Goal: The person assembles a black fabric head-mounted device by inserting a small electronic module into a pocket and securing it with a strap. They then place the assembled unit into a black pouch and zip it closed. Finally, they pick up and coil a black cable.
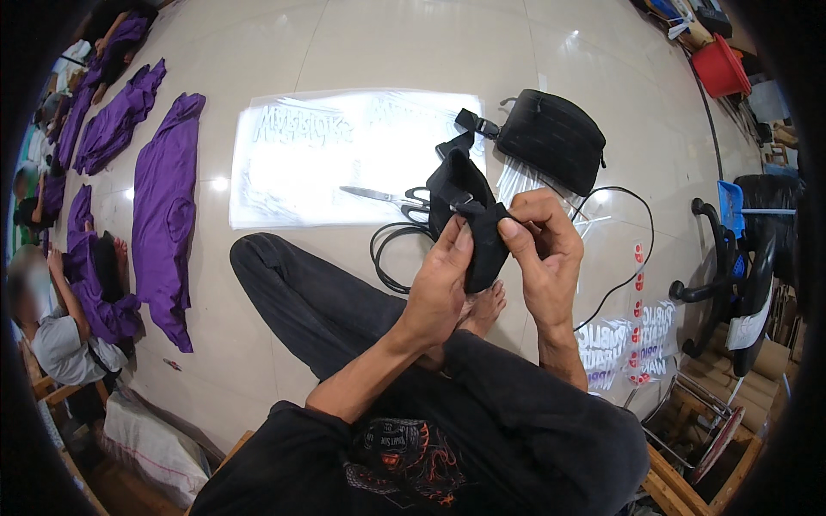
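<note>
I sit cross-legged on a pale tiled floor. My left hand (440, 284) and my right hand (540, 245) both grip a small black fabric pouch (469, 215) held up over my legs. A black strap with a buckle (471, 125) rises from the pouch. My right thumb and forefinger pinch its right edge; my left thumb presses its front. On the floor just beyond the pouch lie scissors (391, 198) with black handles. A larger black bag (551, 138) rests farther back on the right.
A clear plastic sheet (301, 159) with white lettering is spread ahead. A black cable (628, 249) loops on the floor. Purple garments (163, 215) lie at the left, where other people sit. Printed sheets (632, 335), a black office chair (744, 258) and a red bucket (718, 64) are at the right.
</note>
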Demonstrator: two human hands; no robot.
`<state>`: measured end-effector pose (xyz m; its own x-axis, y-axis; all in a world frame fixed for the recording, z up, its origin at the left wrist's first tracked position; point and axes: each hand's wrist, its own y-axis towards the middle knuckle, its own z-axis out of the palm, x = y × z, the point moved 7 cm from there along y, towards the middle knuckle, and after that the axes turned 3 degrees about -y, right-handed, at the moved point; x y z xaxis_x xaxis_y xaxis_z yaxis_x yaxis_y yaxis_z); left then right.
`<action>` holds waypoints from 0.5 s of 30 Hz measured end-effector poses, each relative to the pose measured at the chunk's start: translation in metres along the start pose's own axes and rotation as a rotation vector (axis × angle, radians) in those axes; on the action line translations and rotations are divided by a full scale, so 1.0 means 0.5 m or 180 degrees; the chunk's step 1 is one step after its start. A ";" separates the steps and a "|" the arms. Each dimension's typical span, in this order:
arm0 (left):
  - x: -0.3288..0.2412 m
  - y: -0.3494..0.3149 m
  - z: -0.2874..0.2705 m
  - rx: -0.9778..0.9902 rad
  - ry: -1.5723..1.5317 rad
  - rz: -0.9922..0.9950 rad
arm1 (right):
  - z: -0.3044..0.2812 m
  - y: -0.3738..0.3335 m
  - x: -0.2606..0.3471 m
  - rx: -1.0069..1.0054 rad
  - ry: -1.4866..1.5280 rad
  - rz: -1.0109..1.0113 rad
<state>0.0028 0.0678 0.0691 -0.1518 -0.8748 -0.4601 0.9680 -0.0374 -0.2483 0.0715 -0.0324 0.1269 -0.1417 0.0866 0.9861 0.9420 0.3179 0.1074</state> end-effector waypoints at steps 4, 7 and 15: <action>-0.002 -0.004 -0.007 -0.0104 0.0023 0.0000 | -0.001 0.000 -0.024 -0.0029 -0.0029 0.0166; -0.005 -0.010 -0.009 -0.0247 0.0431 0.0071 | -0.003 -0.015 -0.031 -0.0244 -0.0162 0.0014; -0.010 0.013 0.010 -0.0617 0.0906 0.0642 | 0.000 -0.044 -0.033 -0.0481 -0.0448 -0.0141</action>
<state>0.0107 0.0696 0.0739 -0.0383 -0.6853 -0.7272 0.9325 0.2371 -0.2725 0.0529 -0.0408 0.1080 -0.2150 0.2101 0.9537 0.9674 0.1799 0.1784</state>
